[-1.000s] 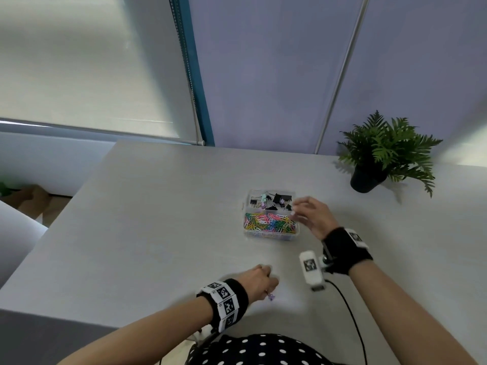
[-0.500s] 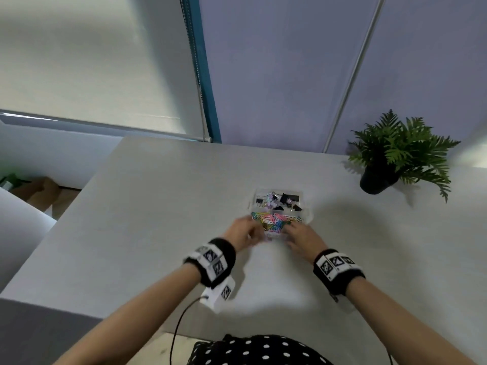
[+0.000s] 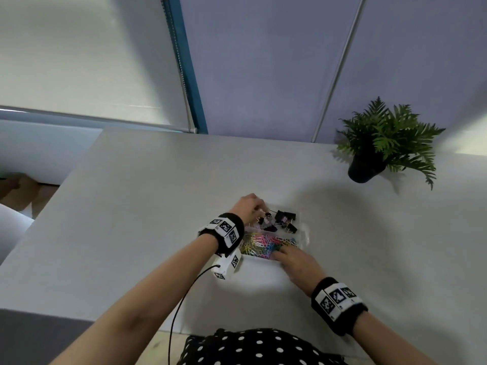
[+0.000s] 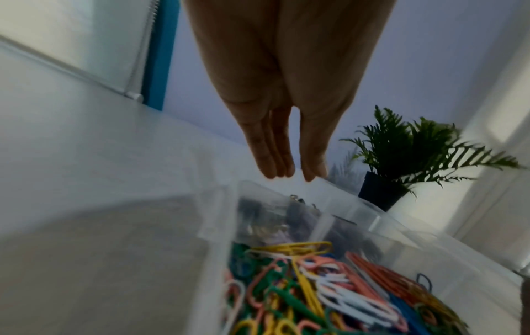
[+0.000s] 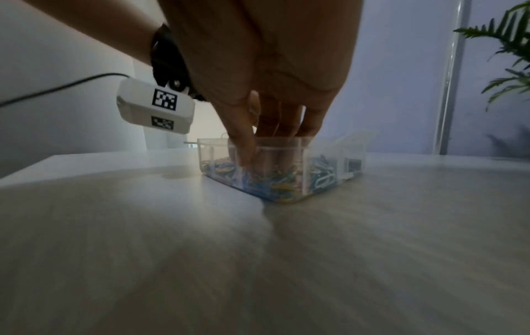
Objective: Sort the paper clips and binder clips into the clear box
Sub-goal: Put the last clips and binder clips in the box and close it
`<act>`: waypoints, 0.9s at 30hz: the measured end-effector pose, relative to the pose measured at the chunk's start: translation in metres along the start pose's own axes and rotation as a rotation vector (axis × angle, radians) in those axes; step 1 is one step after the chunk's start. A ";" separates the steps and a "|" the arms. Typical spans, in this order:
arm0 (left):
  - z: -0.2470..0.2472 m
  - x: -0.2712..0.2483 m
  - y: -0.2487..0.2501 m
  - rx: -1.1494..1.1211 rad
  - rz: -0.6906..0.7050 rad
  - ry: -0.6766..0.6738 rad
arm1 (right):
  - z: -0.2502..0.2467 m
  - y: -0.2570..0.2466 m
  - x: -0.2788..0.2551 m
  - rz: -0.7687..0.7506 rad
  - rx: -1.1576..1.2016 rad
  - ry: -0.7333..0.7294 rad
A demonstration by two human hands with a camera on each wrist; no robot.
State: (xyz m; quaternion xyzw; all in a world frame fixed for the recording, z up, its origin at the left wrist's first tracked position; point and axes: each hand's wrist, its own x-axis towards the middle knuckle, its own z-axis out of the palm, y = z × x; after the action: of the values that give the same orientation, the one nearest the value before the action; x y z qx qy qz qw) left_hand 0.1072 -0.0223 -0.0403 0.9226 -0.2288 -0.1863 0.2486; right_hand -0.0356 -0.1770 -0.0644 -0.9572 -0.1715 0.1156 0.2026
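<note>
plant (image 3: 384, 143): bench (image 3: 131, 206) 2 o'clock, well apart from box
clear box (image 3: 305, 234): bench centre; binder clips (image 3: 286, 219) far half, paper clips (image 3: 263, 245) near half
left hand (image 3: 249, 206): grip straight, tips together, above far-left rim
right hand (image 3: 296, 260): grip dipped in paper clips; hold can't tell

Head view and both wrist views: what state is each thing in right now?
clear box: open, on the table, two compartments.
binder clips: in the far compartment.
paper clips: fill the near compartment.
left hand: over the far compartment, fingers extended.
right hand: fingers down among the paper clips.
potted plant: upright.
</note>
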 end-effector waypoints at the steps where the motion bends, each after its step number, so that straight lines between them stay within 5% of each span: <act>1: 0.001 -0.010 -0.007 -0.033 -0.010 0.064 | 0.001 -0.001 -0.005 -0.026 0.007 -0.043; 4: 0.005 -0.044 -0.028 -0.052 -0.142 0.178 | 0.002 0.005 -0.015 -0.061 0.110 -0.051; 8: 0.015 -0.074 -0.037 -0.189 -0.341 0.020 | -0.014 0.007 -0.010 -0.005 -0.060 0.182; 11: 0.020 -0.079 -0.037 -0.343 -0.382 -0.006 | -0.017 -0.002 0.000 0.048 -0.228 0.100; 21: 0.025 -0.080 -0.048 -0.506 -0.350 0.002 | -0.006 -0.015 0.013 -0.071 -0.143 -0.038; 27: 0.026 -0.081 -0.049 -0.608 -0.337 0.011 | -0.015 0.018 -0.004 -0.013 -0.013 0.155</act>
State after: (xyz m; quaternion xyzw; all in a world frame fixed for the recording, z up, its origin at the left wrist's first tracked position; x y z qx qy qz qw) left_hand 0.0451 0.0477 -0.0695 0.8321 -0.0061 -0.2792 0.4792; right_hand -0.0297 -0.1997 -0.0578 -0.9634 -0.1623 0.0386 0.2099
